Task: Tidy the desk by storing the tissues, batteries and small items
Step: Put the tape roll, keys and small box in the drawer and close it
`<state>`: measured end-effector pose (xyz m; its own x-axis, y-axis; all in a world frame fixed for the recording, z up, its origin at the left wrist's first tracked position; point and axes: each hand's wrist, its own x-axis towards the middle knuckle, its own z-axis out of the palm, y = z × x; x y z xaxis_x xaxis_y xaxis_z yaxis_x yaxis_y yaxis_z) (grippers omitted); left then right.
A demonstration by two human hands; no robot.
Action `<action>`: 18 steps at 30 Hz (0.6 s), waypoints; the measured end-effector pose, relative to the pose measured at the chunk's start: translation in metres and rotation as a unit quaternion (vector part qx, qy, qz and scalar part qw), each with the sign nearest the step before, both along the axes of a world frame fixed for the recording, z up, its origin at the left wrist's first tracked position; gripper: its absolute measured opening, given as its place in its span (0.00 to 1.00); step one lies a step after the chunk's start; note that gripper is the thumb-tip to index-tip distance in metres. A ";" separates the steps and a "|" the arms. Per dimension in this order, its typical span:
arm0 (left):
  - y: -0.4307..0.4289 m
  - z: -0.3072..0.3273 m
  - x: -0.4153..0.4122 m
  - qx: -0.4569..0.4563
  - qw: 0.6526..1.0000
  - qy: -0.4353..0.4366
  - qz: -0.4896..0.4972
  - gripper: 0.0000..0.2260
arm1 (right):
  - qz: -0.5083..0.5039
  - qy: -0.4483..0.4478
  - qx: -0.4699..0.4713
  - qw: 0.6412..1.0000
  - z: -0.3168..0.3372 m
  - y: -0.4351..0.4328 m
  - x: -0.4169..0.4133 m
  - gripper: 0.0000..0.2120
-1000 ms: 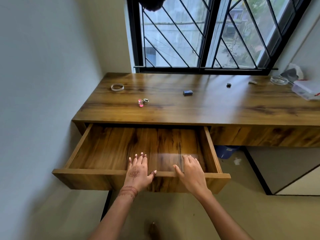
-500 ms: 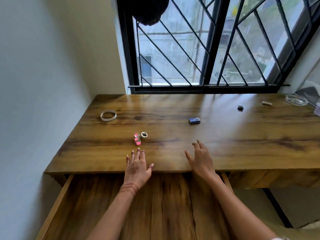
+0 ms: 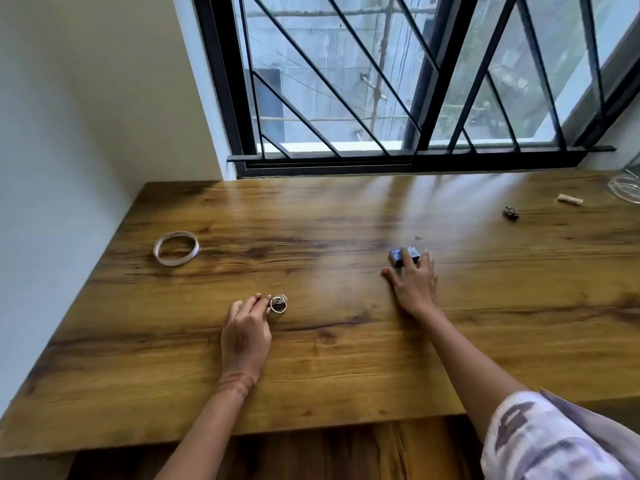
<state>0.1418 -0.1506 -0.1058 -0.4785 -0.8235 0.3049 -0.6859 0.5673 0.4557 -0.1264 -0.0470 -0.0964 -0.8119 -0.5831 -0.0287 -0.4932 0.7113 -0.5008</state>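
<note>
Left grip [image 3: 246,332] seemingly pinches ring [image 3: 278,305]; right [image 3: 414,285] touches battery [image 3: 397,255].

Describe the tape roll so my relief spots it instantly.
On the wooden desk under the window, go to the left end by the wall. The tape roll lies flat, alone: a pale thin hoop, far wider than the small metal ring nearer the front.

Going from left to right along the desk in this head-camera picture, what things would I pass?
Tape ring → small metal ring → blue box → small dark item → pale stick-like piece → glass dish at the right edge.
</note>
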 end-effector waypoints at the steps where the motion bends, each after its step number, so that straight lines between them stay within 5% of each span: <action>1: 0.000 -0.002 -0.001 -0.015 1.000 0.010 0.002 0.14 | -0.014 0.011 -0.007 1.000 -0.004 -0.003 -0.001 0.30; 8: 0.002 -0.004 -0.006 -0.053 0.998 0.008 0.013 0.11 | -0.065 0.084 -0.113 0.988 -0.015 -0.009 -0.006 0.16; 18: 0.042 0.005 0.013 0.009 1.000 0.018 0.007 0.12 | -0.149 -0.093 -0.322 0.930 0.018 0.046 0.028 0.17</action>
